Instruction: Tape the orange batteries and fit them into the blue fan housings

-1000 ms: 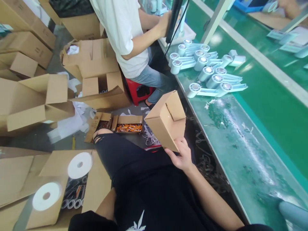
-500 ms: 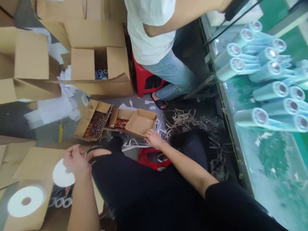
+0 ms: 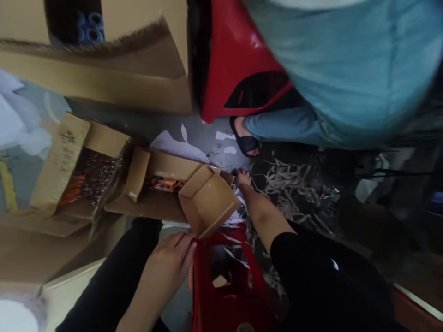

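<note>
My left hand [image 3: 173, 253] has its fingers bent at the corner of a red plastic stool [image 3: 224, 306], close to the near corner of a small open cardboard tray [image 3: 216, 203]. What its fingertips grip is hidden. My right hand [image 3: 244, 178] reaches past the tray, fingers curled by the right end of a long open carton [image 3: 173, 161]. Its exact hold cannot be made out. The tray sits tilted over that carton, which contains orange parts [image 3: 168, 184]. To the left, another open carton [image 3: 65, 152] holds many small dark and orange pieces.
A co-worker's jeans [image 3: 346, 69] and sandalled foot [image 3: 245, 140] are close beside another red stool [image 3: 238, 60]. A large carton [image 3: 104, 87] with blue-rimmed rolls [image 3: 90, 30] stands at upper left. Paper strips [image 3: 287, 184] litter the floor. A blurred white disc [image 3: 17, 316] lies lower left.
My view has dropped closer to the floor. My left hand has moved right, from beside a white disc to the red stool. My right hand has shifted beyond the tray, which has tilted.
</note>
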`<state>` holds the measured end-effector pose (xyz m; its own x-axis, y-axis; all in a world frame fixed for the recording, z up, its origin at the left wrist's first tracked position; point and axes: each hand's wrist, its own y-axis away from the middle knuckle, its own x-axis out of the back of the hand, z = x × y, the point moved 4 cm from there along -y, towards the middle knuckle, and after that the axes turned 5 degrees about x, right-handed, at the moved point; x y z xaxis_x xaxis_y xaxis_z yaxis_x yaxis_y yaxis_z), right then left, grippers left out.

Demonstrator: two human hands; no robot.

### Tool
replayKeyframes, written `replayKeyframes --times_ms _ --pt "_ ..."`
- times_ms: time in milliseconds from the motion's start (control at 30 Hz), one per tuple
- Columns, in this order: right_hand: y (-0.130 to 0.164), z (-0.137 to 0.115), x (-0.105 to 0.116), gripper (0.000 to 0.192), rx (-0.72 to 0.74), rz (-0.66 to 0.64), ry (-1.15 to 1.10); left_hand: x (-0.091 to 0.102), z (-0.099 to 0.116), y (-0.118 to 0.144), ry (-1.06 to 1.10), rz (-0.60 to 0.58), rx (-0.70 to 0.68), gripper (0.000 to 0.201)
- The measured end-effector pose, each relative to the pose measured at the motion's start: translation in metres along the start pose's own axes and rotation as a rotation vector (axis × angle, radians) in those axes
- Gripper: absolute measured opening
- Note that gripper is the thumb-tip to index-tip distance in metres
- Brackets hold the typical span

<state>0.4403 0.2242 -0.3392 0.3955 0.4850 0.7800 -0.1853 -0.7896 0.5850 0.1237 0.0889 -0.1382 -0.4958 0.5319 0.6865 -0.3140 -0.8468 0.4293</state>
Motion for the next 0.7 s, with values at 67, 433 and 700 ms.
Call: replayKeyframes --times_ms 67,433,700 --pt "-0.013 -0.001 0.0 0.035 0.006 0.028 -0.028 0.006 -0.004 -0.003 -0.041 0.021 0.035 0.039" --pt "0.086 0.038 0.143 0.041 -0.02 0.538 -0.216 0.002 0.023 -0.069 0.1 -0.247 0.162 0.036" --pt "0.269 0.024 0.251 0.019 0.214 0.78 -0.185 -0.006 0.062 -0.081 0.038 -0.27 0.033 0.031"
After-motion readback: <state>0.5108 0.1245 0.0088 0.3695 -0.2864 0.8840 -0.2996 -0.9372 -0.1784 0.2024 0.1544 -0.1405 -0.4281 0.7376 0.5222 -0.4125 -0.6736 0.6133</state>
